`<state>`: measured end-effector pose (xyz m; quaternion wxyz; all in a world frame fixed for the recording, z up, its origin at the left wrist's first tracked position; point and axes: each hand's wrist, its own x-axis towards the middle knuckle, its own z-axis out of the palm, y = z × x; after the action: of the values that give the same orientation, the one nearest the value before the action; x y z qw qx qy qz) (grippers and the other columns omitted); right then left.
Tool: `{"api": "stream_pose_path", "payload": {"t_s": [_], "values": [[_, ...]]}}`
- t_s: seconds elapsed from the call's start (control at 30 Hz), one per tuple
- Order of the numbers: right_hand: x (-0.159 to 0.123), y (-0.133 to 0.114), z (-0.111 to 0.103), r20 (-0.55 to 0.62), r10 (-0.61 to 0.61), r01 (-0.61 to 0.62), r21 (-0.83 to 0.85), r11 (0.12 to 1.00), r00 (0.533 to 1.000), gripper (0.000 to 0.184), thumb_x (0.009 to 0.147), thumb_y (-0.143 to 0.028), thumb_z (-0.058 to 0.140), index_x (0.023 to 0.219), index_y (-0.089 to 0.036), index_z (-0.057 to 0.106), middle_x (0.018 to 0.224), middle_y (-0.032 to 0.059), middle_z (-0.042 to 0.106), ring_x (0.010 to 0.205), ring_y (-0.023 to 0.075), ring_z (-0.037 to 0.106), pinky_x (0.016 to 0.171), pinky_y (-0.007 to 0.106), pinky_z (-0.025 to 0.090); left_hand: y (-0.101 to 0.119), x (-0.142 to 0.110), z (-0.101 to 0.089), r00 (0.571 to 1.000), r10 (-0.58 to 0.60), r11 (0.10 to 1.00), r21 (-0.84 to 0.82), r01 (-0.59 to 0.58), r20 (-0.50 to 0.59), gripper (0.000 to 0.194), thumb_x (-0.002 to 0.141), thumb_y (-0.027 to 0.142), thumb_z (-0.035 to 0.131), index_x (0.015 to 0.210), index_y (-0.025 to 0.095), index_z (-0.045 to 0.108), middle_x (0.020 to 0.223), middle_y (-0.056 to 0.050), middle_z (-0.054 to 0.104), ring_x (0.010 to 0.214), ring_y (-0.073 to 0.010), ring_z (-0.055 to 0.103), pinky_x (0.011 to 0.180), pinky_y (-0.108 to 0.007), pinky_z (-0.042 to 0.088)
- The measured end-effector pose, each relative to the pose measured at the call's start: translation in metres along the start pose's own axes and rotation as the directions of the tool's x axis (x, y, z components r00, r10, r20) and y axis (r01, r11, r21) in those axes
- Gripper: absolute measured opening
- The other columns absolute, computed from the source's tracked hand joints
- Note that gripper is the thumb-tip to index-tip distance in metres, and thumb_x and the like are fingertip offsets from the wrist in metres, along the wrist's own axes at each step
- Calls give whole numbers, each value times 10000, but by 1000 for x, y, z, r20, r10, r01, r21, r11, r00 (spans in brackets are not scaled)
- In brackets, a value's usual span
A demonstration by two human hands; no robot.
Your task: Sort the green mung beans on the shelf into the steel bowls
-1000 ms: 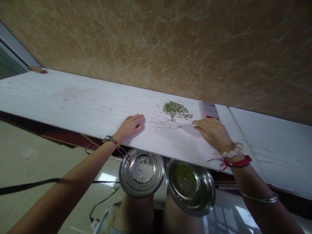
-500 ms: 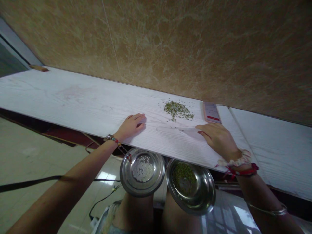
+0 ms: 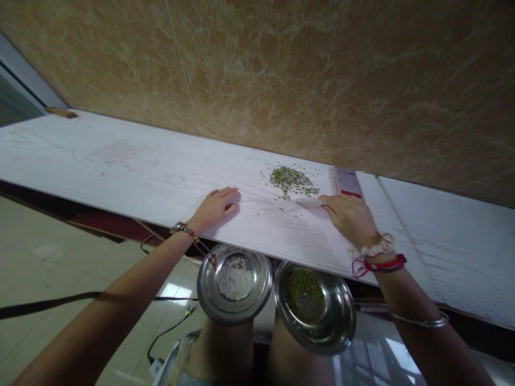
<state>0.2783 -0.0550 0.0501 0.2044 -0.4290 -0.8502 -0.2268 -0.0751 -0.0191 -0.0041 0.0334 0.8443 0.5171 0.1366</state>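
A loose pile of small green mung beans [image 3: 292,179] lies on the white wood-grain board, with a few strays around it. My right hand [image 3: 350,214] is closed in a pinch on a thin, pale sheet [image 3: 308,205], perhaps paper, whose far edge points left at the near side of the beans. Flat on the board left of the pile rests my left hand [image 3: 216,208], fingers stretched out and holding nothing. Below the board's front edge, a steel bowl [image 3: 204,300] contains white grains that look like rice. Beside it, a second steel bowl [image 3: 341,321] contains mung beans.
A phone [image 3: 346,179], partly covered by my right hand, lies behind it. The white board [image 3: 161,161] runs along a brown marbled wall [image 3: 257,69]. Both bowls rest on my legs. A black cable [image 3: 169,335] hangs at lower left.
My right hand shifted right and nearer me with the pale sheet, then moved back left towards the beans, covering part of the phone again. My left hand stayed in place.
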Motion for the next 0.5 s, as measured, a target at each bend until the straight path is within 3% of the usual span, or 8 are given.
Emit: {"api": "stream_pose_path", "payload": {"t_s": [0.13,0.3,0.5], "values": [[2,-6,-1,-49,-15,15,0,1000,999,250,931,-194,462,988,-166,704,808,73,741,754,196,649,688,313,449,1,0,-1,1000,-1,1000,-11,1,-2,414,907,320,410,1269,203,573,1432,-85,534,1316,-246,489,1112,-460,366],[6,-14,2,28,-17,17,8,1000,999,246,913,-186,472,1006,-193,700,819,71,740,763,205,643,680,327,445,1,0,-1,1000,-10,1000,-18,10,0,416,901,326,414,1267,216,581,1434,-71,534,1320,-249,483,1116,-464,359],[8,-5,11,16,53,-52,-43,998,998,266,906,-179,453,998,-177,702,783,77,734,742,214,634,667,328,438,1,0,-2,1000,-16,1000,-23,16,16,423,903,319,413,1275,200,576,1441,-84,525,1330,-254,472,1117,-463,356]]}}
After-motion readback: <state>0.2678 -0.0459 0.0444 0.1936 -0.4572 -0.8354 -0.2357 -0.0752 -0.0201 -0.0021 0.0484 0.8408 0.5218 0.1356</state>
